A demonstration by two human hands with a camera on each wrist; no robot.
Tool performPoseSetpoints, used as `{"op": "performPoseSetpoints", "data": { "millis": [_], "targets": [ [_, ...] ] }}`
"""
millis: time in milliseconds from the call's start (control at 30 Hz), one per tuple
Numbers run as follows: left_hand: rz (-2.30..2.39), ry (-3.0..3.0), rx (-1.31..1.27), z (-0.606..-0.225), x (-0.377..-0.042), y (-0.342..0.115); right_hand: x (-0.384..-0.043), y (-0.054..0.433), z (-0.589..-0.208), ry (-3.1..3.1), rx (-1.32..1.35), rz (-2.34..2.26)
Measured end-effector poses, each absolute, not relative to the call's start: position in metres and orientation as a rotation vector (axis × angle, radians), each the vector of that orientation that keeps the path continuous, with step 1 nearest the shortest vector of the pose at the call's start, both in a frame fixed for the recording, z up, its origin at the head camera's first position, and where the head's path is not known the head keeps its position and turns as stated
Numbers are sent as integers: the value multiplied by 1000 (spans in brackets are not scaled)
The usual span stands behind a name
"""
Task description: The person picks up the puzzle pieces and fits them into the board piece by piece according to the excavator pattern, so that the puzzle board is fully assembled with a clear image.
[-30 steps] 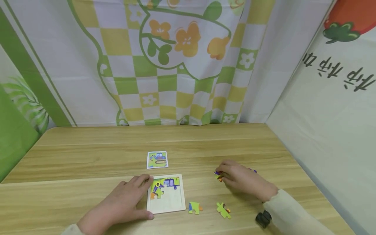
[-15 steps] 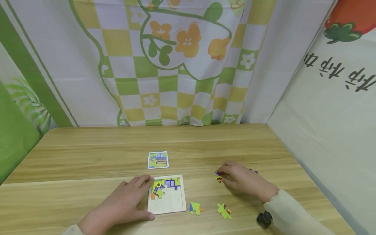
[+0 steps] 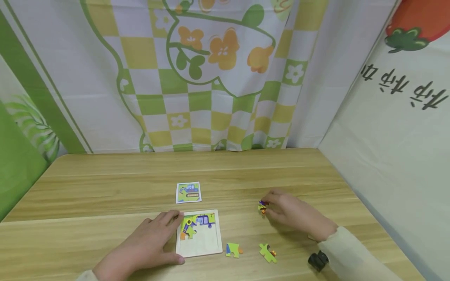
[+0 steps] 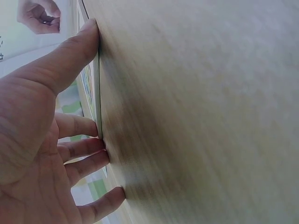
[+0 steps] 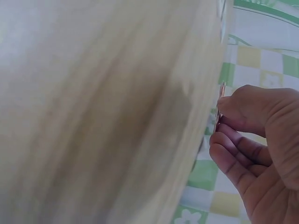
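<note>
My left hand [image 3: 149,240] rests along the left side of a square wooden puzzle tray [image 3: 200,246], index fingertip at its far left corner and thumb at the near one. Its fingers look nearly straight in the left wrist view, tips at the tray's edge [image 4: 97,98]. Fitted pieces fill the tray's upper and left parts; the rest shows bare wood. To the right, my right hand [image 3: 295,212] pinches a colourful puzzle piece [image 3: 262,207] between thumb and fingers. The right wrist view shows that piece edge-on [image 5: 222,88], raised from the tabletop.
Two loose pieces lie right of the tray: a green and blue one [image 3: 233,250] and a green one [image 3: 268,253]. Behind the tray lies a small picture card [image 3: 188,192] with a digger. A patterned curtain [image 3: 218,101] hangs along the table's [image 3: 105,183] far edge.
My right hand has shifted up slightly with the pinched piece, which shows more clearly now. A purple bit seen behind that hand earlier is no longer visible. The left hand stays on the tray.
</note>
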State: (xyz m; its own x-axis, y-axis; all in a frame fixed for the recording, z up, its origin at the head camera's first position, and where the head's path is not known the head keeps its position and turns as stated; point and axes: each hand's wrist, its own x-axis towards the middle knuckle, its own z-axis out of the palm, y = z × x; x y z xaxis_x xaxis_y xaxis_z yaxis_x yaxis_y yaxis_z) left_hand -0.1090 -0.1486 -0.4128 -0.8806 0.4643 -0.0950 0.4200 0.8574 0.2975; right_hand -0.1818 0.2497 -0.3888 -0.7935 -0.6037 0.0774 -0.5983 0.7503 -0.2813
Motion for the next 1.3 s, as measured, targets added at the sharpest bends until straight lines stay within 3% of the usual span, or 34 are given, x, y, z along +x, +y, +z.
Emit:
{"op": "performPoseSetpoints", "data": {
  "millis": [533, 900, 1300],
  "targets": [
    [407, 2872, 688, -412, -109, -147, -176, 245, -371, 2941, -1067, -398],
    [417, 2863, 673, -413, -109, -148, -173, 220, -375, 2901, -1263, -385],
    [420, 2871, 682, -414, -109, -148, -170, 182, -376, 2820, -1282, -366]
  ]
}}
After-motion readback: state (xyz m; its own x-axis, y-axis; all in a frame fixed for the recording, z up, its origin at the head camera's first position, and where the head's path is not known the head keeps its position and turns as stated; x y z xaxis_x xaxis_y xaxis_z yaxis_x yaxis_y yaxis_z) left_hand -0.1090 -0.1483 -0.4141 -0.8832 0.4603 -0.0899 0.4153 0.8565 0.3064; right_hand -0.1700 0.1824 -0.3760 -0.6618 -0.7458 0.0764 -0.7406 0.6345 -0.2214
